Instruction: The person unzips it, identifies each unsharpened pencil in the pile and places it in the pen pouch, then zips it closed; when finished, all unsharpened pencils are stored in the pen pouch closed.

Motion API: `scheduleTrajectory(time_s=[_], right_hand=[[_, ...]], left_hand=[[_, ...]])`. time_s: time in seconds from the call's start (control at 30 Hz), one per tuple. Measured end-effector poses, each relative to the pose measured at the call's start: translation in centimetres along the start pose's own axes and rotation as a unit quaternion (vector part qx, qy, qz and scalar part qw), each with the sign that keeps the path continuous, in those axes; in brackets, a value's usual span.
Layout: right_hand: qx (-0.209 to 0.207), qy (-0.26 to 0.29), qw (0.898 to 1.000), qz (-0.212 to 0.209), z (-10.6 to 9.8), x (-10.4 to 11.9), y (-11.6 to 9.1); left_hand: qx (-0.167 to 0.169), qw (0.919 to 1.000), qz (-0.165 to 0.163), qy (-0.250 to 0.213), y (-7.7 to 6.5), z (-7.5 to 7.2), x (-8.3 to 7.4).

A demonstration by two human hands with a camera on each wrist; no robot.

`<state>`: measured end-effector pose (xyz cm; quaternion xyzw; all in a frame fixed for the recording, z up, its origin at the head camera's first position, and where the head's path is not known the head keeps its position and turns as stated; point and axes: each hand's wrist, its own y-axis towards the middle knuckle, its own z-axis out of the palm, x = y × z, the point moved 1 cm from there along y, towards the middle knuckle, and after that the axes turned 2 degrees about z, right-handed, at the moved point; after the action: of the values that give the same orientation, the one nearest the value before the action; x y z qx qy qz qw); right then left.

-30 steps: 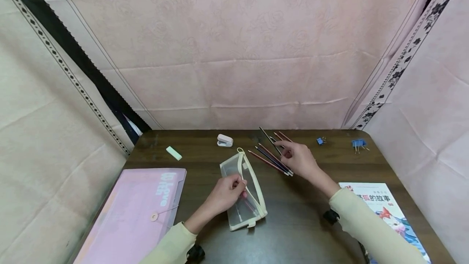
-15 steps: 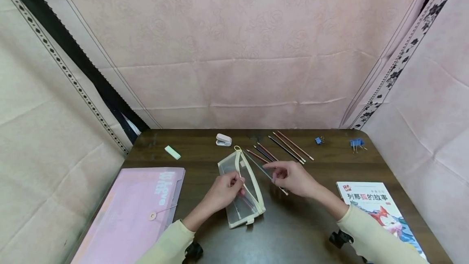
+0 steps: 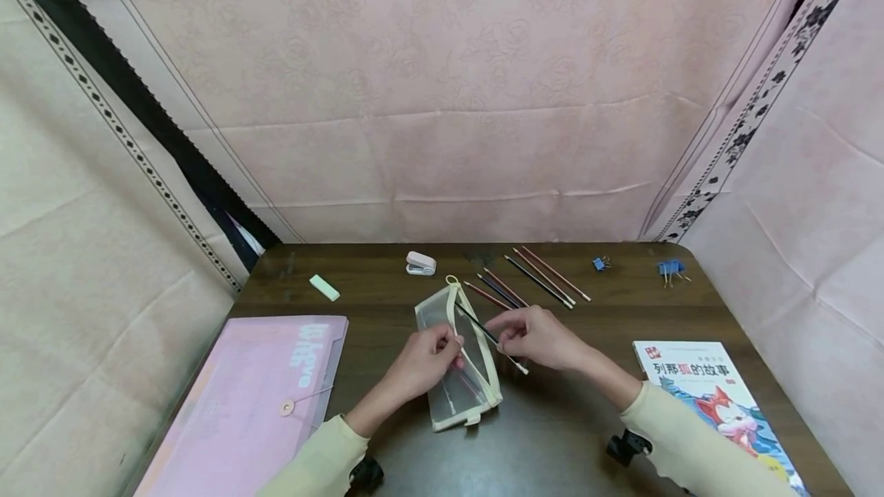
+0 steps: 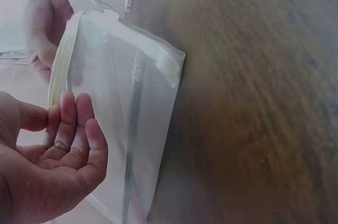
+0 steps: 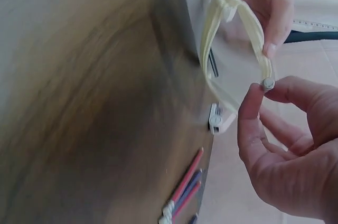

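Note:
A translucent mesh pencil case (image 3: 447,409) with a cream zip edge stands with its zip side gaping. My left hand (image 3: 423,365) pinches the zip edge between thumb and fingers. My right hand (image 3: 542,337) pinches a dark pencil (image 3: 514,363) near its pale end; its other end reaches over the case's opening. In the right wrist view that pencil's round end (image 5: 268,84) points at the camera. Through the mesh in the left wrist view, a dark pencil (image 4: 133,113) and a reddish one show inside the case. Several pencils (image 3: 545,278) lie on the table behind my right hand.
A white stapler (image 3: 421,264) and a pale green eraser-like block (image 3: 324,287) lie at the back. Two blue binder clips, the larger one (image 3: 671,268) farther right, are at the back right. A pink folder (image 3: 269,405) lies left, a picture-covered book (image 3: 718,397) right.
My right hand has lifted a dark pencil from the pencils at the back and brought it toward me and left, to the case's opening. My left hand keeps its place on the zip edge.

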<state>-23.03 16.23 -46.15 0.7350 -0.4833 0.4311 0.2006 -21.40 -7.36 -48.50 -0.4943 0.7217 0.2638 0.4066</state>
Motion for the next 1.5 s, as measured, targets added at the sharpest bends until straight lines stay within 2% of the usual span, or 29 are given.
scheduleTrajectory(time_s=[0.17,0.37,0.47,0.6,0.83,1.13,1.5], right_hand=[[-0.002,0.068,0.998,0.018,1.3,0.3,0.4],[-0.015,0.098,0.994,0.045,2.6,0.5,0.8],[-0.011,0.114,0.992,0.048,3.1,0.7,1.0],[-0.006,0.121,0.992,0.042,3.6,0.8,1.2],[-0.011,0.110,0.993,0.038,4.2,1.0,1.1],[-0.018,0.140,0.990,0.027,3.2,1.2,0.9],[-0.099,0.147,0.984,-0.008,-0.2,0.0,0.7]], left_hand=[[0.001,0.9999,0.009,-0.006,-0.1,0.1,0.0],[0.002,1.0000,0.005,-0.002,-0.3,0.2,0.1],[0.003,0.9999,0.014,-0.001,-0.2,0.2,0.0],[0.001,0.9996,0.027,-0.006,-0.1,0.2,-0.2],[-0.003,0.9995,0.024,-0.019,-0.1,0.1,-0.3],[-0.005,0.9996,0.009,-0.028,-0.2,0.0,-0.5],[-0.007,0.9995,0.009,-0.029,-0.2,-0.1,-0.4]])
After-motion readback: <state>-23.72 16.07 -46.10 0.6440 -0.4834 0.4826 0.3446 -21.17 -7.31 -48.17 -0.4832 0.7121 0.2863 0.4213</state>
